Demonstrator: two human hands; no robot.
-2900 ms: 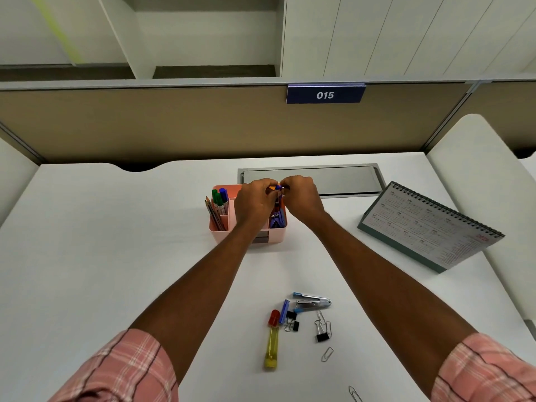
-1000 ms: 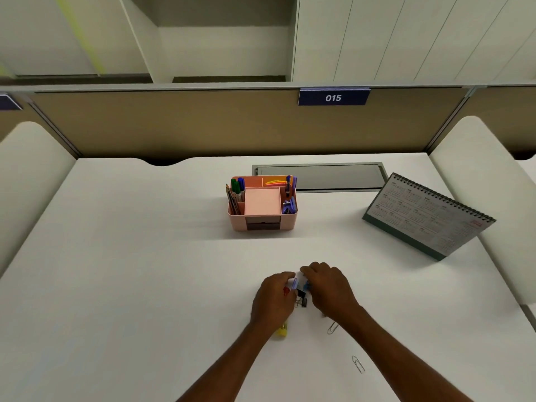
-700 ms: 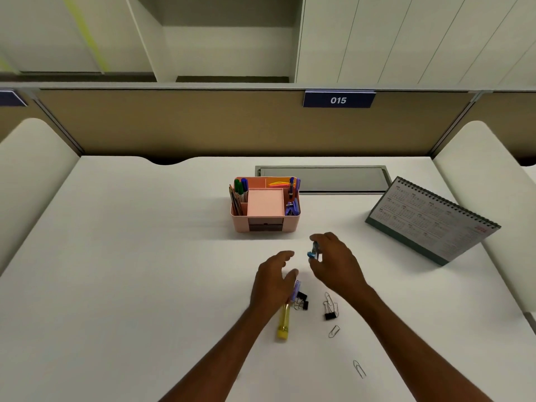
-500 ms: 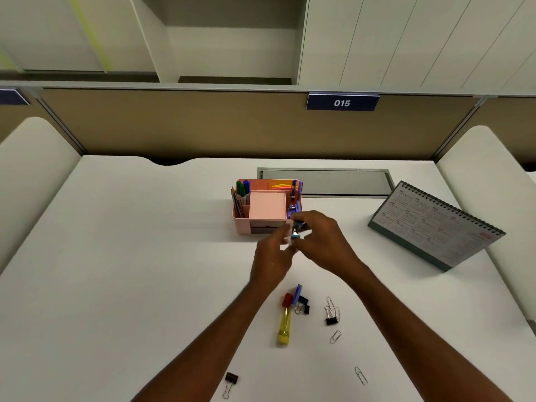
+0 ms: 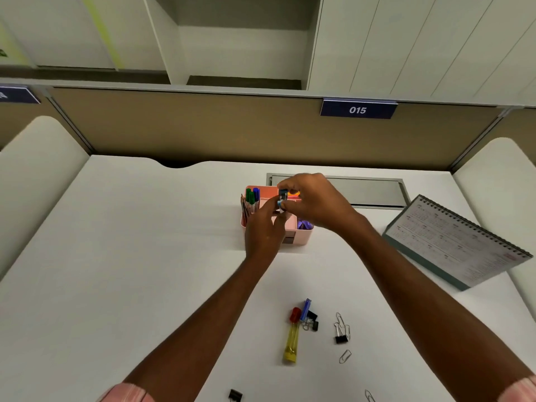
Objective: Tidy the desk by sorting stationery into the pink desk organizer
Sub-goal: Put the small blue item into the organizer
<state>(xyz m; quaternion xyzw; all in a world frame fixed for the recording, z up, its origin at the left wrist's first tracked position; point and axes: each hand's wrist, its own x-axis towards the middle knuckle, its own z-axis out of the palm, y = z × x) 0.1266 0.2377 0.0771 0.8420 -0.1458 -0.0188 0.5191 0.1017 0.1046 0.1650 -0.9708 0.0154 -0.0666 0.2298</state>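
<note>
The pink desk organizer (image 5: 301,237) stands mid-desk with green and blue markers (image 5: 252,196) in its left slot. Both hands meet just above it. My right hand (image 5: 316,203) pinches a small blue and silver stapler (image 5: 282,198) over the organizer's top. My left hand (image 5: 265,230) touches the same stapler from below with its fingertips. On the desk nearer me lie a yellow tube with a red cap (image 5: 292,336), a small blue item (image 5: 305,309), black binder clips (image 5: 341,338) and a loose paper clip (image 5: 345,356).
A desk calendar (image 5: 455,242) leans at the right. A grey cable hatch (image 5: 374,190) sits behind the organizer. Another binder clip (image 5: 235,395) and a paper clip (image 5: 369,396) lie at the near edge. A tan partition wall closes the back.
My right hand lifted the stapler from the pile near me and carried it forward. Both hands now hold it over the organizer. The yellow tube and clips stayed put.
</note>
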